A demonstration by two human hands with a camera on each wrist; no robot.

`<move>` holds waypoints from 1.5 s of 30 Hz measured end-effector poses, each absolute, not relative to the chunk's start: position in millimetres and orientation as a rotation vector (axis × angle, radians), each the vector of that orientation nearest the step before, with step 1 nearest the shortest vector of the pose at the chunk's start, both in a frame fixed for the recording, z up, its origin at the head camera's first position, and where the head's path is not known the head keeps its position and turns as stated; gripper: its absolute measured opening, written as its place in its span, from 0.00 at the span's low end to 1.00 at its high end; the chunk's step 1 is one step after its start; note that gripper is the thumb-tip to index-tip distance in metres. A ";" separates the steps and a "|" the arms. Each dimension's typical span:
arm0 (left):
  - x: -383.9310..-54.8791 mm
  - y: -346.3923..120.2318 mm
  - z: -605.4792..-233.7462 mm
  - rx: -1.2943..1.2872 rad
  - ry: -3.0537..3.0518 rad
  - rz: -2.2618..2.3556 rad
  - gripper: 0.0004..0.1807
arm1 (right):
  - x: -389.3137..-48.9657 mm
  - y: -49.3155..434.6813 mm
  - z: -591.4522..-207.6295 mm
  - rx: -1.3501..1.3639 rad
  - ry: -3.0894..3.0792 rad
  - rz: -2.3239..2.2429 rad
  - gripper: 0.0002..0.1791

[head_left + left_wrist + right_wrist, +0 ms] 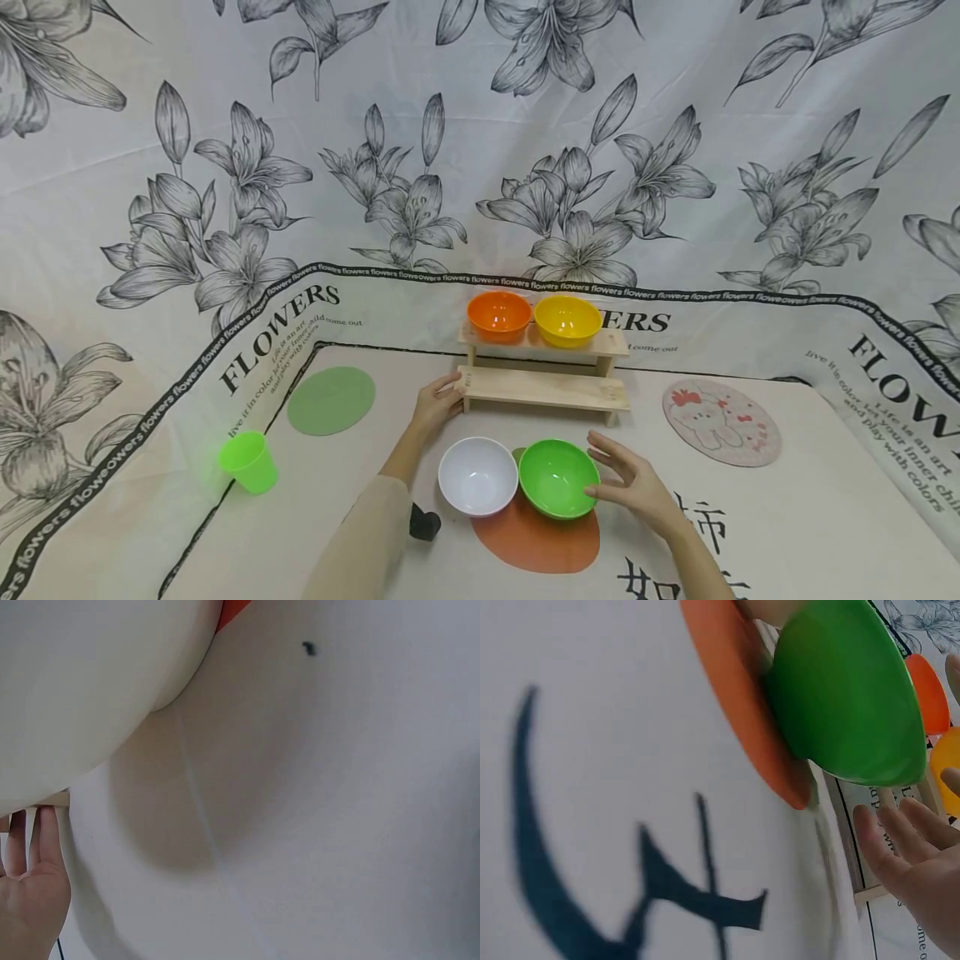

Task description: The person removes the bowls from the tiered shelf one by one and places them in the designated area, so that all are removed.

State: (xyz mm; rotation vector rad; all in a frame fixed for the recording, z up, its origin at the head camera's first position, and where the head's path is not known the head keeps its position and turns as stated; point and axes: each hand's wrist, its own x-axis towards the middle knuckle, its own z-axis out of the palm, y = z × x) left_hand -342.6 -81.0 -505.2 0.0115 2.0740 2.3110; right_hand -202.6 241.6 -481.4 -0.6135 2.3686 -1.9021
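My left hand (438, 404) touches the left end of the lower step of a two-tier wooden rack (543, 388). In the left wrist view, that hand's fingers (49, 836) reach fairly straight up to the wood. My right hand (633, 483) is spread beside a green bowl (558, 477), its thumb overlapping the rim in the head view. The right wrist view shows loosely extended fingers (911, 836) just past the bowl's edge. A white bowl (477, 477) stands left of the green one, between my forearms.
An orange bowl (499, 317) and a yellow bowl (567, 322) sit on the rack's top tier. An orange round mat (536, 546) lies partly under the front bowls. A green cup (250, 462) and green mat (332, 401) are at left, a pink mat (722, 422) at right.
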 end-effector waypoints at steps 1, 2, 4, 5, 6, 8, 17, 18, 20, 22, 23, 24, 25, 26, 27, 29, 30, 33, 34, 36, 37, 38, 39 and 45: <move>-342.7 -81.2 -505.3 0.011 2.078 2.309 0.22 | -206.6 243.2 -477.8 -0.602 2.403 -1.904 0.40; -342.7 -81.3 -505.4 0.016 2.084 2.307 0.22 | -210.9 244.7 -473.9 -0.585 2.432 -1.903 0.40; -342.5 -81.7 -505.4 0.023 2.088 2.308 0.22 | -220.6 247.7 -466.6 -0.554 2.493 -1.900 0.40; -342.5 -81.8 -505.4 0.023 2.086 2.310 0.22 | -225.9 249.1 -463.1 -0.535 2.522 -1.896 0.40; -342.6 -82.0 -505.4 0.019 2.078 2.315 0.22 | -231.2 250.5 -459.7 -0.514 2.548 -1.894 0.41; -342.4 -82.3 -505.6 0.028 2.085 2.312 0.22 | -241.9 253.3 -453.9 -0.480 2.589 -1.891 0.42; -343.6 -80.6 -506.0 0.013 2.030 2.332 0.22 | -289.4 265.1 -436.1 -0.387 2.684 -1.947 0.43; -343.7 -80.3 -505.9 0.023 2.037 2.327 0.23 | -294.0 265.9 -433.2 -0.364 2.684 -1.951 0.43; -343.7 -79.7 -505.4 0.025 2.038 2.325 0.23 | -302.4 266.4 -426.3 -0.327 2.694 -1.931 0.45; -343.7 -79.6 -505.0 0.019 2.034 2.329 0.23 | -310.0 266.2 -419.3 -0.310 2.693 -1.910 0.46; -343.8 -79.7 -505.0 0.015 2.032 2.333 0.23 | -313.3 265.6 -415.8 -0.303 2.694 -1.896 0.46; -343.6 -79.7 -504.5 0.010 2.029 2.335 0.23 | -316.8 265.1 -412.8 -0.295 2.699 -1.876 0.47; -343.7 -79.8 -504.5 0.001 2.018 2.341 0.22 | -320.2 264.5 -409.9 -0.295 2.697 -1.867 0.47; -343.9 -79.9 -504.5 -0.001 2.017 2.341 0.23 | -323.5 263.8 -407.5 -0.293 2.681 -1.874 0.46; -344.1 -80.2 -504.8 -0.002 2.018 2.340 0.23 | -327.0 263.1 -405.8 -0.297 2.659 -1.889 0.46; -344.6 -80.7 -505.9 -0.001 2.015 2.340 0.23 | -333.2 261.5 -402.9 -0.280 2.614 -1.913 0.46; -344.9 -81.1 -506.7 0.006 2.021 2.337 0.23 | -336.2 260.8 -402.2 -0.271 2.590 -1.928 0.46; -345.3 -81.8 -508.5 0.009 2.013 2.340 0.23 | -343.7 257.1 -399.8 -0.251 2.524 -1.958 0.47; -345.4 -82.0 -508.8 0.009 2.009 2.341 0.23 | -345.9 255.5 -398.9 -0.244 2.516 -1.956 0.47; -345.7 -82.1 -509.4 0.011 2.011 2.341 0.23 | -349.9 252.8 -397.5 -0.239 2.510 -1.951 0.48; -345.9 -82.2 -509.4 0.012 2.013 2.341 0.23 | -352.0 251.4 -397.1 -0.239 2.508 -1.948 0.48; -346.1 -82.3 -509.5 0.011 2.014 2.343 0.23 | -354.0 250.1 -396.9 -0.242 2.506 -1.949 0.48; -346.3 -82.2 -509.6 0.014 2.019 2.341 0.23 | -356.3 248.9 -397.0 -0.245 2.501 -1.954 0.48; -344.3 -83.0 -506.6 0.038 2.028 2.328 0.24 | -365.3 241.0 -397.5 -0.244 2.442 -1.991 0.49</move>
